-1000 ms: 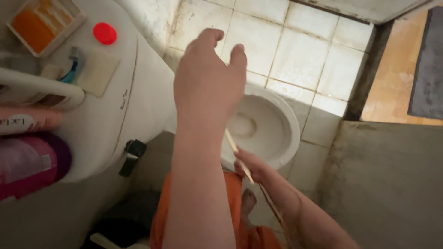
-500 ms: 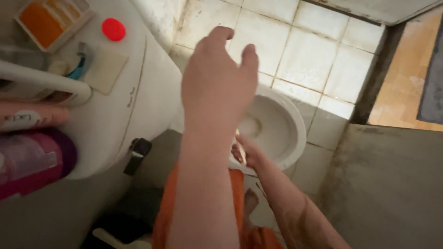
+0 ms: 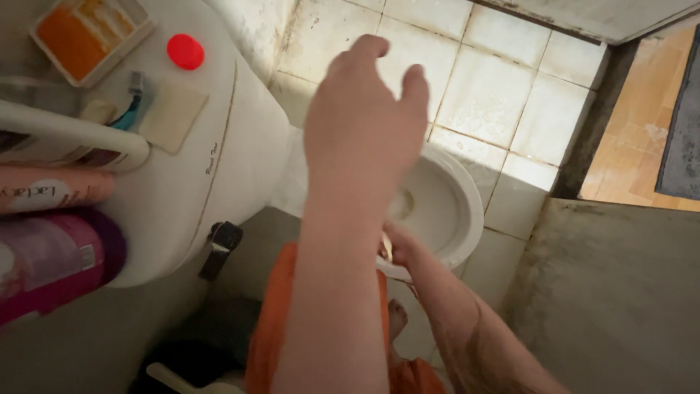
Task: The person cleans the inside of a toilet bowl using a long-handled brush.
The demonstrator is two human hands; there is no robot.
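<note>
Left hand [image 3: 364, 124] hovers open-fingered above the white toilet bowl [image 3: 445, 211], while the right hand [image 3: 399, 246] below (half hidden by the forearm) grips a thin pale stick [image 3: 387, 248] at the bowl's rim.

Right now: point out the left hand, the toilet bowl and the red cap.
left hand [image 3: 361, 135]: head view, back of the raised hand.
toilet bowl [image 3: 467, 193]: head view, right side of its white rim.
red cap [image 3: 185, 52]: head view, middle of its top.
</note>
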